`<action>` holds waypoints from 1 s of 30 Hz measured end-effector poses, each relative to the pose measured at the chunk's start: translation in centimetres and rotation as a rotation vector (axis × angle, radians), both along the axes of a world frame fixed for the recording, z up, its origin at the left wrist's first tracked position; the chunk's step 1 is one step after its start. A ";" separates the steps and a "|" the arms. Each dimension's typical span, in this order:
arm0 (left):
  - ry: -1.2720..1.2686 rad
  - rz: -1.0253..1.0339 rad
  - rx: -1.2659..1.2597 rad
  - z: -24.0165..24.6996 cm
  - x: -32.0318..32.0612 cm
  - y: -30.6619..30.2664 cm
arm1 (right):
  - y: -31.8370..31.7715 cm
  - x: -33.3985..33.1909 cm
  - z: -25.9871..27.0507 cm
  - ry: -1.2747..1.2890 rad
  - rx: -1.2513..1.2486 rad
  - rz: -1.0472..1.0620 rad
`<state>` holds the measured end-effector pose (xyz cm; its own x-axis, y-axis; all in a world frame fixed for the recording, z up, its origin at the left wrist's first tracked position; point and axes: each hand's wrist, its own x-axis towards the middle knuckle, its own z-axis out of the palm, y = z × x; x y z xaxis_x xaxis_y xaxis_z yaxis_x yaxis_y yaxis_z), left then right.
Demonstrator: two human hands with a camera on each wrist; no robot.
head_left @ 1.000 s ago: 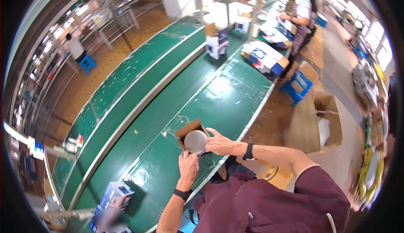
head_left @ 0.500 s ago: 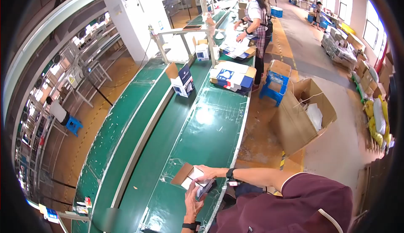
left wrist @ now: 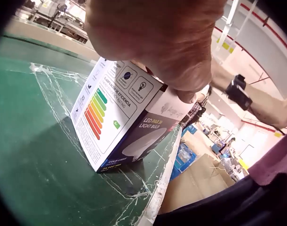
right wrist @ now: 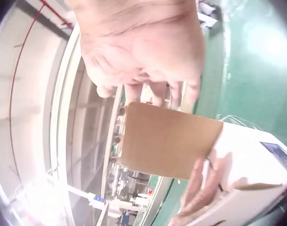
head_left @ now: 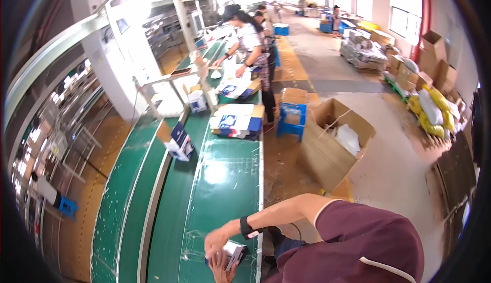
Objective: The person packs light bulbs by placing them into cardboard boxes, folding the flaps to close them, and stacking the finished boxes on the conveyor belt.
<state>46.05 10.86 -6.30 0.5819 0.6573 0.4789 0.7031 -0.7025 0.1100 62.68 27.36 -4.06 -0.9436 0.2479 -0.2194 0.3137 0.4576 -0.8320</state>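
A light bulb box [left wrist: 148,127] stands on the green work surface in front of the person, white and dark with a coloured energy label. Over its top edge lies the left hand [left wrist: 157,37], holding the box; its fingers [right wrist: 205,183] show against the white panels in the right wrist view. From the box opening a brown cardboard flap [right wrist: 167,141] sticks out. The right hand [right wrist: 143,52] is held above this flap, fingers extended and fingertips at its far edge. In the head view the right hand overlaps the left hand and the box.
Up the green belt [head_left: 174,201] stands another open box [head_left: 180,144]. Beyond it lies a stack of flattened cartons [head_left: 238,122], where a person [head_left: 248,42] works. To the right are a blue stool [head_left: 292,116] and a large carton [head_left: 327,150] on the floor.
The round pale end seen in the box opening one second ago is now covered. The right hand has moved from the box's side to over its flap. The head view has swung rightward.
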 end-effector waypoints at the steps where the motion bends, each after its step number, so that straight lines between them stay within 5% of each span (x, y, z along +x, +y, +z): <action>1: -0.063 -0.011 -0.033 -0.9 -0.5 -0.5 | -0.9 0.4 -1.5 0.151 0.024 0.109; 2: -0.130 -0.023 -0.069 -1.4 -0.2 -0.3 | -1.9 1.0 -3.2 0.296 0.048 0.220; 3: -0.169 -0.079 -0.124 -1.6 0.9 0.3 | -2.7 1.6 -4.4 0.239 0.378 0.274; 7: -0.300 -0.174 -0.343 -1.6 2.9 3.4 | -3.2 4.4 -5.6 0.388 0.717 -0.088; 9: -0.365 -0.081 -0.503 -2.0 0.8 1.2 | -2.0 3.8 -3.9 0.258 0.408 0.154; 10: -0.204 -0.163 -0.350 -3.1 0.0 1.6 | -1.9 3.9 -3.7 0.418 0.393 0.142; 11: -0.309 -0.120 -0.400 -2.4 0.4 1.5 | -1.6 4.3 -2.5 0.363 0.340 0.178; 13: -0.154 -0.033 -0.406 -2.6 0.1 1.3 | -1.8 4.8 -1.6 0.399 0.449 0.114; 16: -0.578 0.157 -0.575 -2.3 0.2 -0.3 | -2.4 4.6 -0.2 0.288 0.350 -0.023; 19: -0.421 0.326 -0.563 -3.1 0.3 -3.0 | -2.8 5.4 -2.0 0.324 0.313 -0.082; 23: -0.736 0.688 -0.393 -5.3 2.5 -7.5 | -4.5 6.0 -4.8 0.353 0.238 -0.084; 27: -0.573 0.615 -0.404 -5.0 2.8 -6.8 | -4.7 5.6 -4.6 0.273 0.256 -0.013; 30: -0.437 0.549 -0.381 -5.2 1.2 -6.1 | -4.0 7.5 -3.4 0.299 0.019 -0.078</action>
<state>47.29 4.71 -11.46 -0.0608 0.9598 0.2739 0.7752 -0.1275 0.6187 70.19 23.37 -7.42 -0.9435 0.3239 0.0699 0.0916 0.4577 -0.8844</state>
